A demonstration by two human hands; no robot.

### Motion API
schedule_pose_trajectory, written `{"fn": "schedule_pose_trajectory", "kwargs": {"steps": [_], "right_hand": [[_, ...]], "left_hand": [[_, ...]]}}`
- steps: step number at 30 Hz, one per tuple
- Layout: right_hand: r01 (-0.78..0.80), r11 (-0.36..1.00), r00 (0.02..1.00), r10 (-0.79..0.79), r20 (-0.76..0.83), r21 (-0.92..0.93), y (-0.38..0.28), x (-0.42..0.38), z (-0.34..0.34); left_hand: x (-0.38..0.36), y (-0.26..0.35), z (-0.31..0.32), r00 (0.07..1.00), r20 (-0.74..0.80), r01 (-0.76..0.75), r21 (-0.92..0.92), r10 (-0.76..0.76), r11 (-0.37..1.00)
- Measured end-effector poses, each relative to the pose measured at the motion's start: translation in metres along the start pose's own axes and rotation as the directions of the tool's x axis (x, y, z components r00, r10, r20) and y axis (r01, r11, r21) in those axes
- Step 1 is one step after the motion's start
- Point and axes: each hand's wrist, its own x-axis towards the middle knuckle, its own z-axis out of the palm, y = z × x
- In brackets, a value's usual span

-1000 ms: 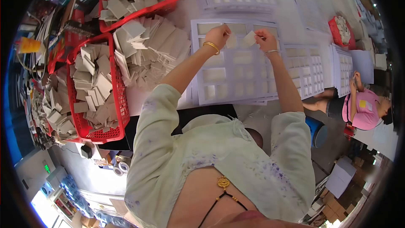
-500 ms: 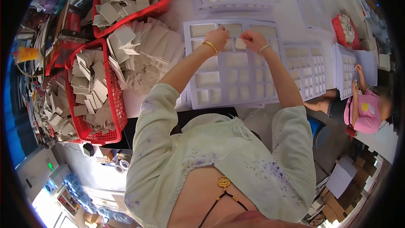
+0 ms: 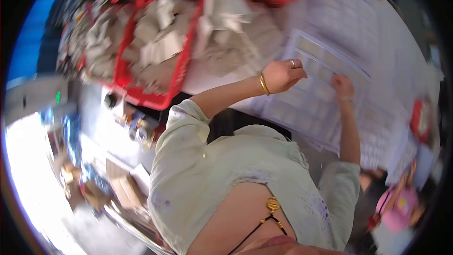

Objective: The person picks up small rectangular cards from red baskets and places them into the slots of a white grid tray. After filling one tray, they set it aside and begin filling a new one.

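Observation:
A white frame panel with rows of rectangular openings lies tilted on the table, smeared by motion. Over its upper left part is my left hand, wearing a ring and a gold bangle. Its fingers are curled together; whatever they may hold is hidden. My right hand is over the panel's upper middle, with a thin bracelet at the wrist. Its fingers look bent inward, but blur hides whether a piece is between them. To the left of the panel, a heap of loose grey-white card pieces lies nearest my left hand.
Red plastic baskets full of card pieces stand at the left and top. More white panels lie beyond and to the right. A small red basket is at far right, near a co-worker in a pink top.
The whole view has turned, so the table slants down to the right. Both hands have drawn apart from the small white piece held between them, and the left is farther left on the panel.

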Motion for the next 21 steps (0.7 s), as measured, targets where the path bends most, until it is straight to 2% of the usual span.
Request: {"fn": "schedule_pose_trajectory", "kwargs": {"steps": [1,3,4,5,6,7,8,9,10,11,12,13,14,15,16,18,19,20,21], "right_hand": [[-0.064,0.997,0.995,0.060,0.076,0.050,0.000,0.000,-0.003],[0.003,0.983,0.998,-0.015,0.062,0.182,0.014,-0.002,0.003],[-0.032,0.994,0.993,0.020,0.115,0.104,0.013,-0.001,0.000],[-0.070,0.997,0.985,0.066,0.160,0.016,0.012,0.002,-0.002],[-0.018,0.998,0.967,0.032,0.253,-0.058,0.018,0.010,-0.002],[0.039,0.991,0.940,0.009,0.342,-0.132,0.025,0.021,-0.001],[0.099,0.974,0.905,-0.004,0.426,-0.202,0.025,0.032,-0.001],[0.207,0.956,0.922,-0.120,0.369,-0.206,0.004,0.045,-0.006],[0.308,0.926,0.922,-0.234,0.309,-0.218,-0.037,0.061,-0.019],[0.402,0.884,0.906,-0.345,0.247,-0.238,-0.088,0.077,-0.036],[0.422,0.897,0.893,-0.387,0.230,-0.131,-0.162,0.089,-0.061],[0.549,0.835,0.829,-0.549,0.106,0.032,-0.208,0.104,-0.054],[0.629,0.748,0.762,-0.647,0.024,0.212,-0.271,0.112,-0.056],[0.712,0.631,0.662,-0.749,0.006,0.309,-0.326,0.119,-0.050],[0.688,0.589,0.621,-0.780,0.075,0.423,-0.375,0.119,-0.035],[0.801,0.262,0.349,-0.935,-0.065,0.538,-0.468,0.116,0.011],[0.825,0.284,0.264,-0.958,0.112,0.489,-0.511,0.106,0.016],[0.816,0.217,0.146,-0.974,0.172,0.536,-0.549,0.101,0.042],[0.847,0.207,0.110,-0.970,0.219,0.490,-0.577,0.091,0.065]], "left_hand": [[-0.018,-0.005,-0.030,0.996,-0.071,0.057,0.034,-0.054,0.998],[-0.059,-0.024,-0.086,0.970,-0.194,0.177,0.139,-0.148,0.974],[-0.083,-0.042,-0.119,0.946,-0.269,0.257,0.277,-0.182,0.926],[-0.105,-0.062,-0.153,0.901,-0.411,0.302,0.358,-0.141,0.883],[-0.122,-0.054,-0.187,0.727,-0.500,0.594,0.111,-0.472,0.797],[-0.163,-0.091,-0.213,0.596,-0.564,0.754,0.148,-0.572,0.640],[-0.188,-0.102,-0.244,0.559,-0.567,0.813,0.233,-0.605,0.533],[-0.230,-0.129,-0.264,0.540,-0.609,0.839,0.336,-0.581,0.427],[-0.251,-0.129,-0.282,0.416,-0.545,0.893,0.396,-0.728,0.214],[-0.295,-0.160,-0.290,0.419,-0.476,0.856,0.492,-0.774,0.161],[-0.302,-0.160,-0.295,0.292,-0.409,0.880,0.468,-0.864,0.075],[-0.308,-0.160,-0.298,0.155,-0.331,0.891,0.454,-0.931,-0.012],[-0.317,-0.165,-0.296,0.176,-0.315,0.858,0.513,-0.933,-0.011],[-0.329,-0.173,-0.288,0.193,-0.302,0.824,0.567,-0.934,-0.013],[-0.337,-0.179,-0.282,0.208,-0.289,0.787,0.617,-0.934,-0.015],[-0.342,-0.188,-0.275,0.175,-0.295,0.761,0.646,-0.939,-0.061],[-0.345,-0.190,-0.271,0.156,-0.295,0.746,0.661,-0.943,-0.084],[-0.348,-0.189,-0.267,0.186,-0.321,0.736,0.671,-0.929,-0.085],[-0.350,-0.192,-0.265,0.181,-0.325,0.718,0.688,-0.928,-0.101]]}}
